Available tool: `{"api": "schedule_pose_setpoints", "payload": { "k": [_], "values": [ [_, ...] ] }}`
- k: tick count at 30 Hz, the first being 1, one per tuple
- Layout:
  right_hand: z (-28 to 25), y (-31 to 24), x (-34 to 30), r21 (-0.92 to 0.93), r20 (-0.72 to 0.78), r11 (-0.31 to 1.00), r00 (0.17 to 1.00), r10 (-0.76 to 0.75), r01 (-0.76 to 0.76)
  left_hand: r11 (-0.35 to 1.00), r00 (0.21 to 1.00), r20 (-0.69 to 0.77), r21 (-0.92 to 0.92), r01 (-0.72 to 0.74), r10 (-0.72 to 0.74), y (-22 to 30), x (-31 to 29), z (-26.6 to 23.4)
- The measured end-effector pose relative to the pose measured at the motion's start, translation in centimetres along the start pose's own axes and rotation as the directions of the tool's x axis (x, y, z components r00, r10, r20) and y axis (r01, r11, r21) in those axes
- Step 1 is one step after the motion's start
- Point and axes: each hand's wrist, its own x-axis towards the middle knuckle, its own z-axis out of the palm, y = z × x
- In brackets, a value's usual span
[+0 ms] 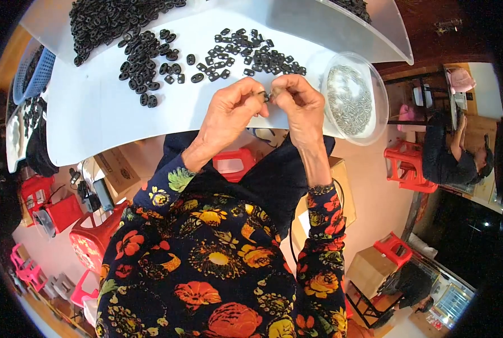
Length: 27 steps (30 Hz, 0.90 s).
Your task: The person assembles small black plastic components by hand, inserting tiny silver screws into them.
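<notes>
Above the front edge of a white table [88,121], both my hands meet fingertip to fingertip. My left hand [234,107] pinches a small black part [266,97], mostly covered by the fingers. My right hand [301,101] is closed in a pinch against the same spot; what its fingertips hold is hidden. Just beyond my hands lie loose small black rectangular pieces [223,56]. Left of those is a cluster of black oval pieces [141,70] with holes. Beside my right hand stands a round clear tub [350,98] of small shiny metal pins.
A large heap of black pieces [102,25] lies at the back left, and a clear plastic sheet or tray wall [341,28] rises at the back right. Off left is a blue basket [34,73]. Red stools [409,166] stand around, and another person [457,149] sits at right.
</notes>
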Motion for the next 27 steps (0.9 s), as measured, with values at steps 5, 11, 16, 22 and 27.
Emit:
{"api": "schedule_pose_setpoints", "payload": {
  "k": [5,11,16,22,27],
  "values": [
    [0.14,-0.28,-0.31,-0.038,-0.023,0.999,0.999,-0.022,0.021,1.0,1.0,0.003,0.011,-0.005,0.005,-0.04,0.01,0.19],
    [0.61,-0.11,-0.25,-0.043,-0.001,0.998,0.999,-0.052,0.051,0.999,0.998,-0.044,0.007,-0.033,0.034,0.04,-0.06,0.3],
    [0.68,-0.41,-0.33,-0.029,0.003,0.997,0.998,-0.067,0.067,0.997,1.0,0.022,0.071,-0.021,0.02,-0.59,0.21,-0.19],
    [0.66,-0.35,-0.68,-0.097,0.001,0.992,0.997,-0.078,0.078,0.998,0.999,0.052,-0.063,0.018,-0.014,0.03,0.26,-0.11],
    [0.67,-0.25,-0.67,-0.086,0.004,0.988,0.992,-0.125,0.125,0.999,0.999,0.038,-0.045,0.013,-0.011,-0.33,0.21,0.19]
  ]
}}
